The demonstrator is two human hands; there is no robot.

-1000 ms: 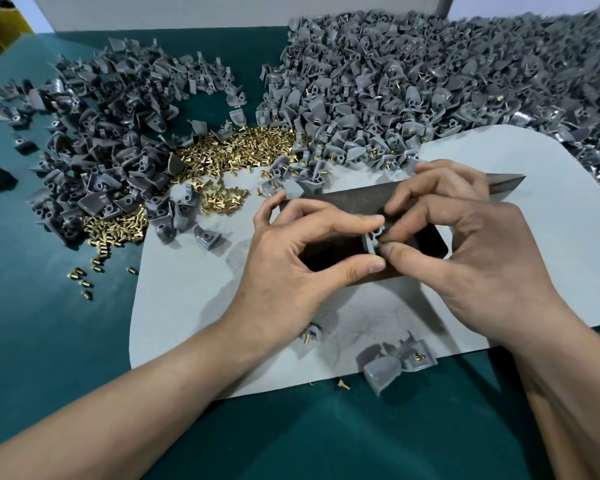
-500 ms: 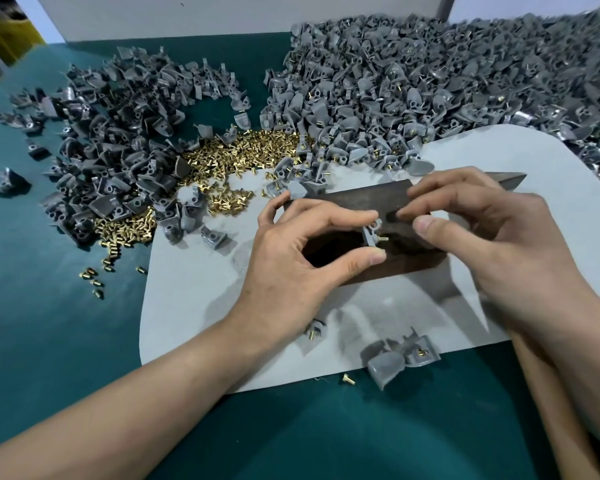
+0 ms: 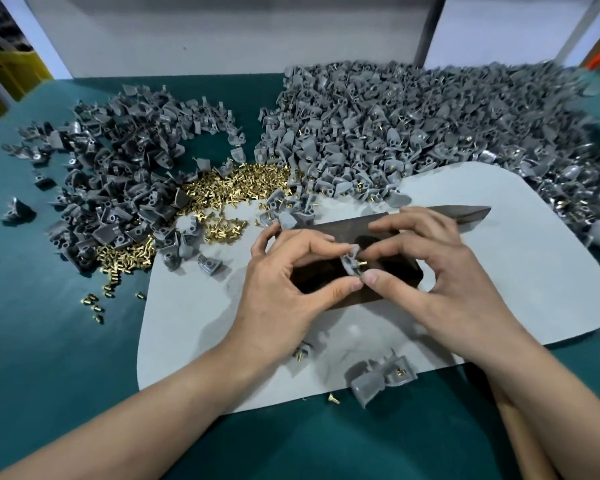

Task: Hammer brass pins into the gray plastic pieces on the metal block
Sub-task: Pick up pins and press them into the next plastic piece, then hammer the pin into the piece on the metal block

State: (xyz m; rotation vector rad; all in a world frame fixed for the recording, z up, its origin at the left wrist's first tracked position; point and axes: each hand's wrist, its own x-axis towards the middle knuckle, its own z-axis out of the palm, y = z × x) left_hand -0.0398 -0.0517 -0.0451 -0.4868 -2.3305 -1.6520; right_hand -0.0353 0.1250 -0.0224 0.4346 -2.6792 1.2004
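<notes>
The gray plastic piece [image 3: 350, 264] sits over the middle of the dark metal block [image 3: 340, 225], and whether it rests on the block or is lifted off it cannot be told. A brass pin [image 3: 363, 263] sticks out of its right face. The left hand [image 3: 284, 289] pinches the piece between curled forefinger and thumb. The right hand [image 3: 440, 282] closes thumb and forefinger on the same piece from the other side, with the pin showing between the two tips. The block lies on a pale gray mat [image 3: 520, 271] spread over the teal tabletop [image 3: 49, 341]. At the mat's near edge lie two pinned pieces [image 3: 378, 375], with a stray pin [image 3: 333, 397] just beside them. Beyond the block is a heap of loose brass pins [image 3: 232, 188]. It lies between a darker pile of bare pieces [image 3: 111, 174] on the left and a much larger pile of pieces [image 3: 430, 123] on the right, many of them showing brass.
</notes>
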